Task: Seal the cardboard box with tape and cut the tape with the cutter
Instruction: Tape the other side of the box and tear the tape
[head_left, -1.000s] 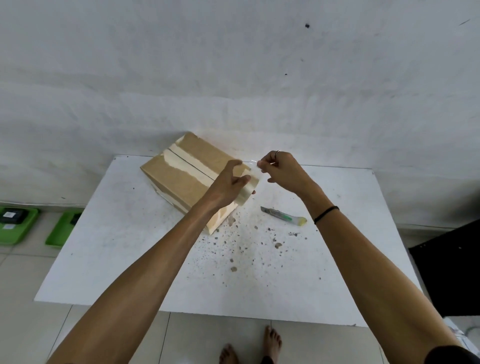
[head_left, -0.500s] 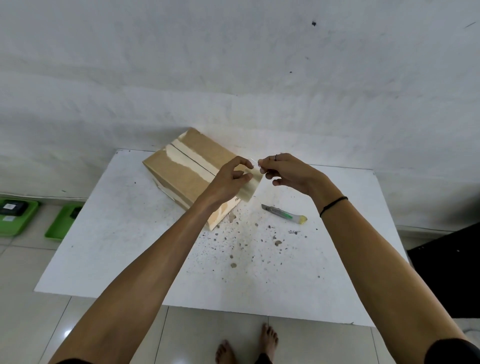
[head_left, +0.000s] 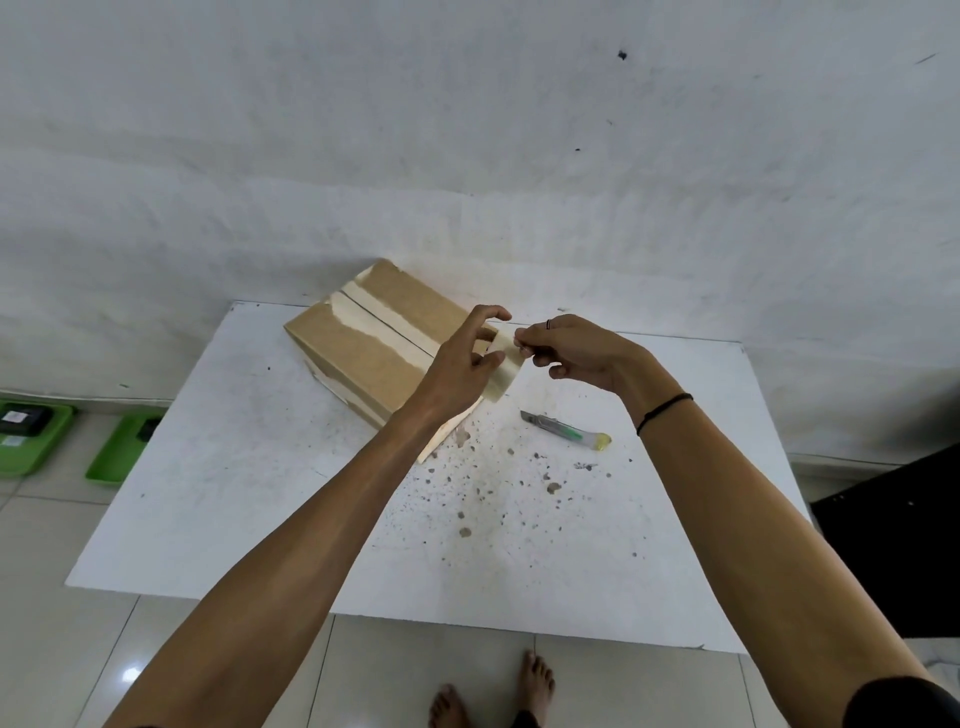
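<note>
While taped: box (head_left: 374, 343), no legible print.

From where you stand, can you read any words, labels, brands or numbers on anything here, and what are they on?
None can be read.
Cardboard box: plain brown, only pale tape strips, no print visible.
Cutter: green and yellow body, any marking too small to read.
Tape roll: no print visible.
Dark item in the green tray on the floor: carries a small white label, too small and blurred to read.
</note>
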